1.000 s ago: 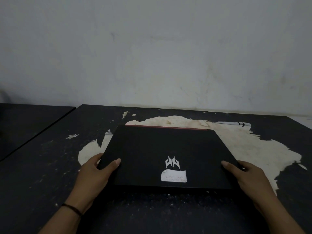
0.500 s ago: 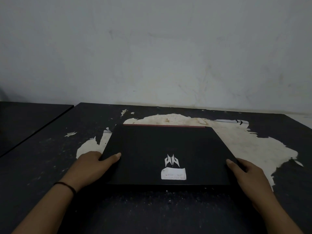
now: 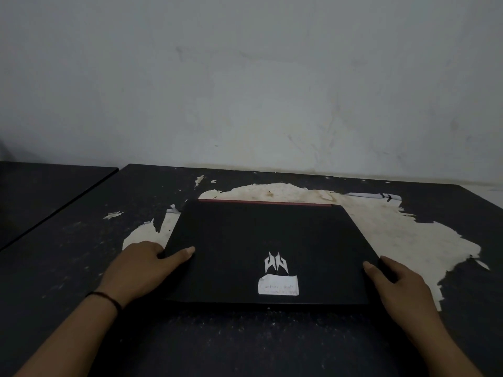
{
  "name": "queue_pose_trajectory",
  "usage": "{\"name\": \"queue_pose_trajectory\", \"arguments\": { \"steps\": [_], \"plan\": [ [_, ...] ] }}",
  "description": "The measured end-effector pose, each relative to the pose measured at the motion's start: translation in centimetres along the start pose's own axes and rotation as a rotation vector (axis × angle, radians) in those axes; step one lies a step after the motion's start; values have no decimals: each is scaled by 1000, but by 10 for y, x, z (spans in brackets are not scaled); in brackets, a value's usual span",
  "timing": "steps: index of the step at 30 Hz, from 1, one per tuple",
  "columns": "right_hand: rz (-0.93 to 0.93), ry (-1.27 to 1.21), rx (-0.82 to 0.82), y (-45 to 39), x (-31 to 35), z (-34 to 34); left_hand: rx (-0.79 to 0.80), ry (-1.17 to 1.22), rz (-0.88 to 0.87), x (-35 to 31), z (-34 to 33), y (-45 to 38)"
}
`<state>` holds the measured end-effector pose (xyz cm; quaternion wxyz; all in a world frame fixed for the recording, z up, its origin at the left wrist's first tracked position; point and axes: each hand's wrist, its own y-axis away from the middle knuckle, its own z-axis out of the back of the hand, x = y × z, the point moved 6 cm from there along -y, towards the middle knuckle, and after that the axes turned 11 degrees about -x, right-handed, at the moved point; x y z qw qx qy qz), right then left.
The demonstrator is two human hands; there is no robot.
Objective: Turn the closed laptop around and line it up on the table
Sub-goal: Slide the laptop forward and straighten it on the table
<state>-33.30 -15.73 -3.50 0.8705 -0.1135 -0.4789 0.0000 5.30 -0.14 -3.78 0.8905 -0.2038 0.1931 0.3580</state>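
Observation:
A closed black laptop [image 3: 261, 240] lies flat on the dark, worn table [image 3: 81, 254], with a red strip along its far edge and a silver logo above a white paper label near its front edge. My left hand [image 3: 141, 268] grips the laptop's left side, thumb resting on the lid, fingers hidden under the edge. On the right side, my right hand [image 3: 400, 284] holds the laptop the same way, thumb on top. A thin black band circles my left wrist.
The tabletop has a large pale patch [image 3: 402, 235] where the dark coating has peeled, behind and right of the laptop. A second dark table [image 3: 40, 194] stands at the left across a narrow gap. A white wall [image 3: 245, 91] rises right behind the table.
The laptop has stayed almost in place. My left forearm has swung lower and outward to the left, and both hands keep hold of the laptop's sides.

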Motion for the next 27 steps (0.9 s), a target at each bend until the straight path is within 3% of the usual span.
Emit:
{"name": "queue_pose_trajectory", "arguments": {
  "steps": [10,16,19,22,27],
  "plan": [
    [64,69,20,-4,5,1,14,-125,-84,-6,4,-15],
    [115,282,95,-14,11,-3,-354,147,-12,2,13,-53],
    [190,376,84,-18,19,-3,-419,212,-22,3,6,-63],
    [258,505,101,-23,21,-6,-423,233,-29,8,-2,-64],
    [225,613,122,-30,27,-4,-294,127,-25,13,-16,-66]
  ]
}}
